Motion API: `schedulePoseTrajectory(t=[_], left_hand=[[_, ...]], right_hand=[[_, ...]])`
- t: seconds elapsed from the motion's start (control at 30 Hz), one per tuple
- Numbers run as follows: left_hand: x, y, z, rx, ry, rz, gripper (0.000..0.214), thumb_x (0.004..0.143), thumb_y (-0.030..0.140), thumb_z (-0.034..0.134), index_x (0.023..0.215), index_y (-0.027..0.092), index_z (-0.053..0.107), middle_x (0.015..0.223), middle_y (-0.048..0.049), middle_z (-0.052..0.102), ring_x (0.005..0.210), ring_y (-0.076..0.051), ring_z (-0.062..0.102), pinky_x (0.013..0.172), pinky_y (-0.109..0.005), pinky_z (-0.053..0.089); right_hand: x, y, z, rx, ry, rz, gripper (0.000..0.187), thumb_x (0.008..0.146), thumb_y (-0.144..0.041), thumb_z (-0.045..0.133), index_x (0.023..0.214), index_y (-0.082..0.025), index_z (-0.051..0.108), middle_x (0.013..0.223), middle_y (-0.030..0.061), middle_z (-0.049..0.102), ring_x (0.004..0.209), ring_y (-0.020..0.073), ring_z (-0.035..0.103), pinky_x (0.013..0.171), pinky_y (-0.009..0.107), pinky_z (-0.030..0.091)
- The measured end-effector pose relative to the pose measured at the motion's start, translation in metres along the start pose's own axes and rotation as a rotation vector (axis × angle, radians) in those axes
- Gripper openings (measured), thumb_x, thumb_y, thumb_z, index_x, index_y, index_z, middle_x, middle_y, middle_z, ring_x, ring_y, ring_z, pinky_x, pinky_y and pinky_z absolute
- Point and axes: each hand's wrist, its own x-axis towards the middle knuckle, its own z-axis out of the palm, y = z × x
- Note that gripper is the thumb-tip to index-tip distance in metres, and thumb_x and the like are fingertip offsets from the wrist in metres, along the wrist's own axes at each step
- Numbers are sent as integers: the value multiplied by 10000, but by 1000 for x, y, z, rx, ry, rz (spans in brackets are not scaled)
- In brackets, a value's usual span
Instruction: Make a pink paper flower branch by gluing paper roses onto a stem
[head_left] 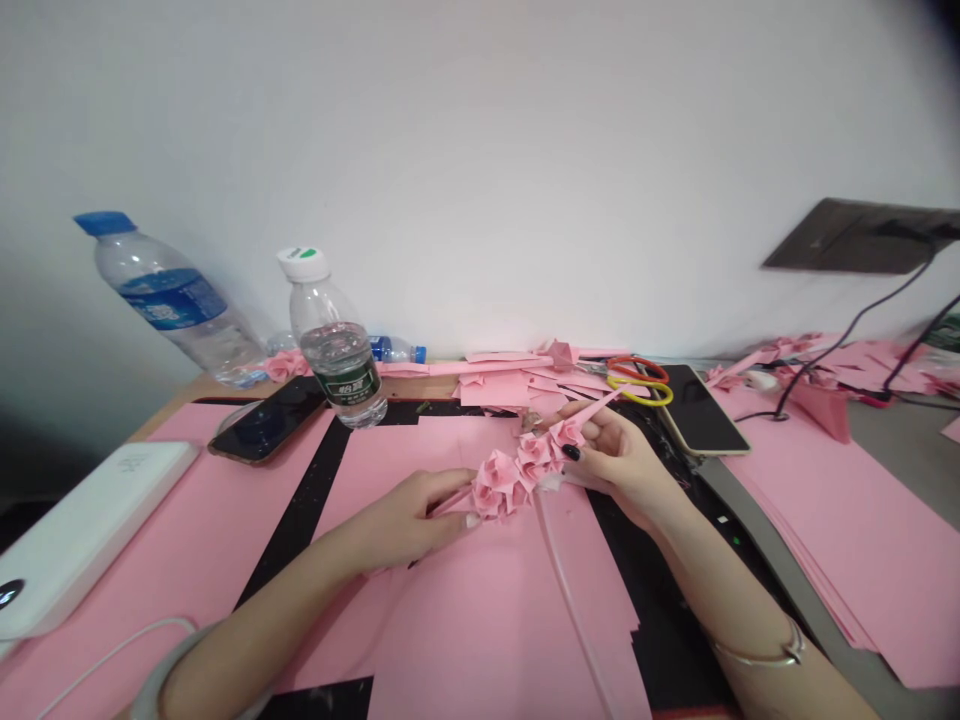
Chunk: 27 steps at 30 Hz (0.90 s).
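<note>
Left hand (405, 520) fingers pinched on paper-rose cluster (517, 472); right hand (619, 455) fingers clamped on its far end; pink sheets (480, 620) underneath on desk (315, 500).

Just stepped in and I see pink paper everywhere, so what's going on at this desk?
A person holds a cluster of pink paper roses just above the desk with both hands. The left hand pinches the near end; the right hand grips the far end, where a thin paper stick pokes out. Flat pink sheets lie underneath. Scissors, a phone and a water bottle sit further back.
</note>
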Motion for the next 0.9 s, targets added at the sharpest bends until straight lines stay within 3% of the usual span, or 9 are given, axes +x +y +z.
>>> schedulePoseTrajectory(t=[0.17,0.4,0.7,0.9], left_hand=[[0,0,1,-15,17,2,212,884,349,563,966,186,671,704,30,545,530,-115,431,463,-199,339],[0,-2,1,-1,-7,-3,235,899,342,544,1025,190,671,769,19,566,555,-114,438,474,-194,343],[0,1,2,-2,16,2,219,880,347,559,973,188,678,692,33,504,539,-109,416,436,-179,332],[1,0,3,-9,10,-16,215,875,346,565,973,188,673,712,33,516,532,-105,430,436,-179,333]], right_hand=[[-1,-4,2,40,-12,53,460,652,-284,864,1033,-240,609,1007,83,761,841,212,718,661,285,559],[-3,-2,6,25,45,35,307,703,-242,787,963,-233,622,937,44,747,724,160,676,588,240,519],[-6,7,9,-22,131,5,294,722,-250,777,956,-239,600,884,21,701,722,156,655,616,247,532],[-3,15,10,5,173,-38,308,683,-221,786,922,-239,593,762,-7,659,617,128,596,524,204,476]])
